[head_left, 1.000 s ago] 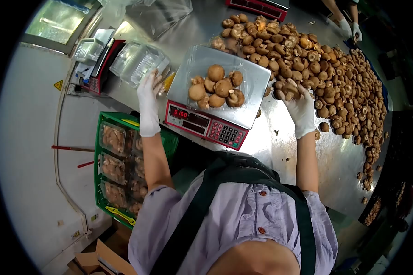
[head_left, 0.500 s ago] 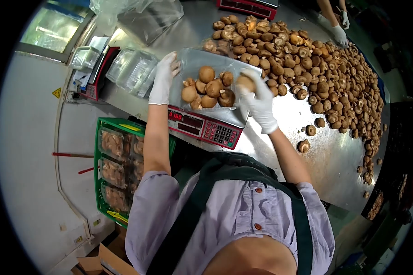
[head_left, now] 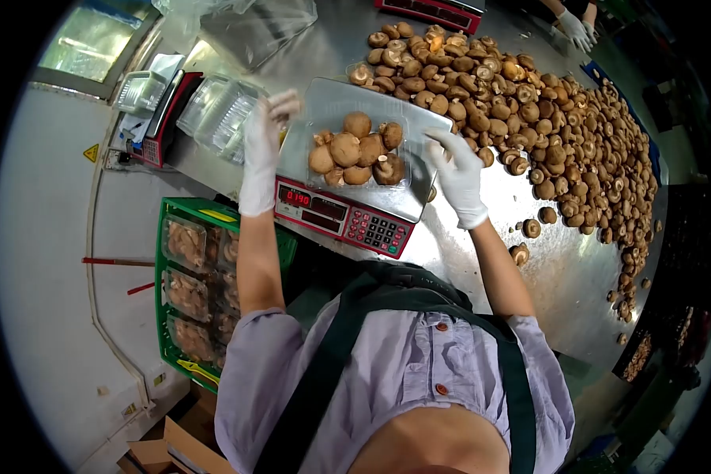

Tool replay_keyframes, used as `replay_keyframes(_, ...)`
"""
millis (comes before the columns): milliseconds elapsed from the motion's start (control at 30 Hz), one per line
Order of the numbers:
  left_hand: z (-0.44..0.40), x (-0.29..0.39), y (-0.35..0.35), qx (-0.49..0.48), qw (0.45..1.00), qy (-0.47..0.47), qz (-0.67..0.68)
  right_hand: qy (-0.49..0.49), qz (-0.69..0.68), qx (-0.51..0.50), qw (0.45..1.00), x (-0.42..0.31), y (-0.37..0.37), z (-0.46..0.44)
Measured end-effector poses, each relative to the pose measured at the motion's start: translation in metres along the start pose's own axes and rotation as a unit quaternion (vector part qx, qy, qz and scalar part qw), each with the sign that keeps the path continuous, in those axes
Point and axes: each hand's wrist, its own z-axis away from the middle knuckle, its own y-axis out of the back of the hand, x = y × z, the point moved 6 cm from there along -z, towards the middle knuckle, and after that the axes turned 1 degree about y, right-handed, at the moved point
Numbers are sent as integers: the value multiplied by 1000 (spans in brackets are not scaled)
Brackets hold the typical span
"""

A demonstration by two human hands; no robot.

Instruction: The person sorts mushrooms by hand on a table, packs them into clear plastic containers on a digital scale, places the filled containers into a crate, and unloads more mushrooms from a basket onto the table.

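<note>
A clear plastic tray (head_left: 403,175) of brown mushrooms (head_left: 345,148) sits on the metal pan of a red-edged weighing scale (head_left: 344,220), whose red display seems to read 0.190. My left hand (head_left: 265,150), in a white glove, is raised at the pan's left edge, apart from the tray. Its fingers are spread and slightly blurred. To the right of the tray, my gloved right hand (head_left: 460,180) hovers by the pan's edge with thumb and fingers apart, no mushroom visible between them. A small brown mushroom (head_left: 432,194) shows beside it, partly hidden.
A large mushroom pile (head_left: 545,134) covers the table's right side. Stacked empty trays (head_left: 217,114) and another scale (head_left: 166,118) stand left. Below is a green crate (head_left: 166,316) with packed trays. A co-worker's gloved hands (head_left: 577,31) are at the far right.
The mushroom my right hand held is now in the tray, and that hand has opened. My left hand has moved left off the tray. The display has risen from 0.160.
</note>
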Motion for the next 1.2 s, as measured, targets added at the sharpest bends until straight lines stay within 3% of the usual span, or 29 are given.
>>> replay_keyframes(33,16,8,-4,2,1000,0,1,-86,-35,14,996,25,9,8)
replay_keyframes(100,52,24,-22,-61,971,23,-228,-176,-190,9,966,49,14,20)
replay_keyframes(167,77,25,-30,-56,910,-84,-402,-194,-196,-22,961,46,13,23)
replay_keyframes(200,92,6,-29,-10,975,71,-213,-226,-167,-92,955,51,2,29)
replay_keyframes(233,99,-13,-17,8,963,147,-224,-255,-136,-161,944,48,-9,32)
replay_keyframes(300,109,-30,-10,40,956,223,-185,-322,-220,-189,901,35,-27,35)
replay_keyframes(367,112,-28,-17,51,959,241,-142,-373,-277,-183,866,40,-38,36)
replay_keyframes(500,117,-41,-25,80,965,250,-22,-375,-254,-187,872,38,-46,36)
replay_keyframes(633,119,-54,-27,101,974,203,-22,-360,-310,-153,867,41,-46,40)
replay_keyframes(733,125,-58,-31,90,987,119,-67,-215,-153,-141,954,54,-42,46)
replay_keyframes(767,131,-63,-32,91,987,117,-65,-214,-152,-142,954,59,-41,54)
replay_keyframes(833,141,-45,-52,49,978,2,-201,-78,-96,-80,989,41,-24,61)
replay_keyframes(900,161,-34,-65,31,949,118,-292,-90,-65,-105,988,41,-15,71)
replay_keyframes(967,173,-16,-75,55,891,-165,-419,177,29,-70,981,12,-6,73)
replay_keyframes(1033,183,-17,-69,85,857,-230,-453,200,52,-109,972,3,-9,77)
replay_keyframes(1100,200,-13,-63,113,839,-258,-466,274,96,-82,953,-13,-10,83)
replay_keyframes(1200,220,-8,-51,139,844,-258,-450,280,66,-99,953,-16,-26,88)
